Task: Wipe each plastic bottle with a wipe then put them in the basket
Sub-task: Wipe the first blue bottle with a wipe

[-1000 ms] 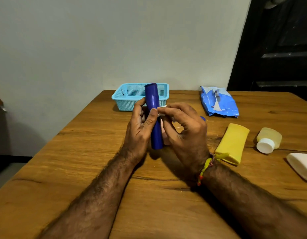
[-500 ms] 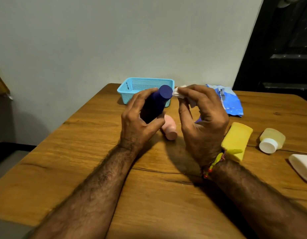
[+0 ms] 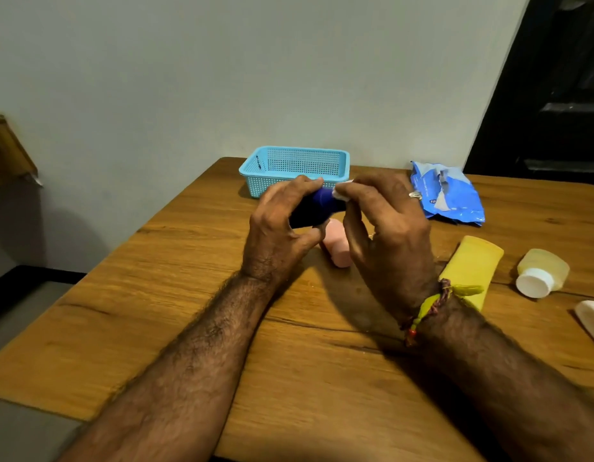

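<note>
Blue bottle: held off the worktop, between both hands, just in front of the basket. Long axis tilted, far end raised and pointing toward the basket, near end lower and hidden inside the left palm. Basket lies directly beyond that far end, near, not touching as far as can be judged.

Left hand: fingers curled over the top of the bottle, thumb under it, so it is grasping the body. This hand carries the bottle, so I judge it the one that would pass it forward into the basket.

Right hand: fingertips pinched on a small white wipe, pressed against the far end of the bottle. Remaining fingers loosely curved. Ring on one finger, thread band at the wrist.

Judgement: wiping of this bottle in progress at its end; drop into the basket not yet done. Basket interior only partly visible; no bottle seen in it.

Other items on the worktop: pink bottle lying beneath the hands; yellow bottle lying to the right; clear bottle with white cap beyond it, on its side; white item at the right edge, cut off by the frame; blue wipes pack right of the basket.
</note>
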